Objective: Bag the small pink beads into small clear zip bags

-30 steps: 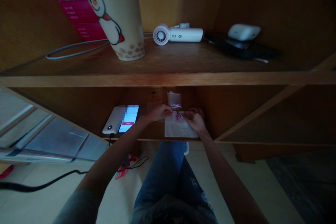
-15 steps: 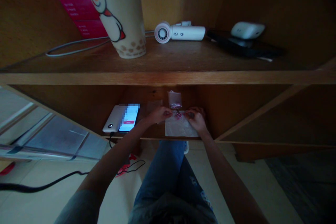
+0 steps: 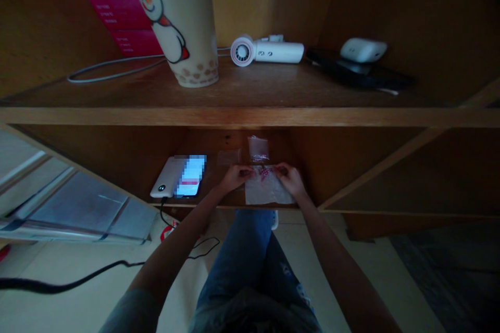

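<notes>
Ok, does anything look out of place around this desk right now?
One thing: a small red item lies on the floor beside a thin black cord. It looks dropped, though the light is dim and the left forearm partly blocks it.

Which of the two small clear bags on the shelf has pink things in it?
The right bag shows pink at its bottom edge; the left bag shows none.

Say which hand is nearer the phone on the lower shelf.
Left. The left hand is to the right of the phone, apart from it; the right hand is farther right, at the whitish sheet.
</notes>
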Demonstrator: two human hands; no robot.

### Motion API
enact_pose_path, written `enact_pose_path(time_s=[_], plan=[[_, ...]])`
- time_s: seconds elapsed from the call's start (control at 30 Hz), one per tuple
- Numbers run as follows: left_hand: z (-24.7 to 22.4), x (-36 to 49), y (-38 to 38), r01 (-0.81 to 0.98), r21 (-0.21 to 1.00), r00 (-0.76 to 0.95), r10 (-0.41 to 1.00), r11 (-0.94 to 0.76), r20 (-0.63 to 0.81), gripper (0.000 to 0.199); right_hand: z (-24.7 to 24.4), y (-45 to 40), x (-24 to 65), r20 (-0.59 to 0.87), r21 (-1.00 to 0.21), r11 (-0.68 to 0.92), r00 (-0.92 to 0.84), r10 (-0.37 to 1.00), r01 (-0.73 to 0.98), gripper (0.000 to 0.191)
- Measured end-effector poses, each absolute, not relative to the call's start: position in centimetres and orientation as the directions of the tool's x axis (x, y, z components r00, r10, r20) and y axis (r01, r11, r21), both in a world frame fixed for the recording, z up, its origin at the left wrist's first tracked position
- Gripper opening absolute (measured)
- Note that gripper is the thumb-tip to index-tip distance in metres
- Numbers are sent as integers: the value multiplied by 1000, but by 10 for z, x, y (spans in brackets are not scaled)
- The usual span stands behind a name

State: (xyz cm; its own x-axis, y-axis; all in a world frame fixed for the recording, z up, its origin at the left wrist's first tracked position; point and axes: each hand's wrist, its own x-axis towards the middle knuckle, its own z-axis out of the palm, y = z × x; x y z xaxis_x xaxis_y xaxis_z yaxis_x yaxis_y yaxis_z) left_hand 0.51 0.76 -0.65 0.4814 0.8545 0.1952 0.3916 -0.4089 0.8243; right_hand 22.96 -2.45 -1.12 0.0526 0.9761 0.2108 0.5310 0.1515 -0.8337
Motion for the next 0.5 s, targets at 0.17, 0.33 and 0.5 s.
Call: enact_pose_path(time_s=[0.17,0.33,0.5], plan=[[-6,5,6,411,819,474,861,-401,184,20,-7,-20,234,196,-847,177,-15,980,501,12],[-3,6,4,424,788,519,833,-446,192,21,3,-21,238,185,-838,214,-108,977,502,12],[-3,6,4,406,798,518,832,-445,199,21,14,-33,227,218,-779,290,-194,957,556,12]])
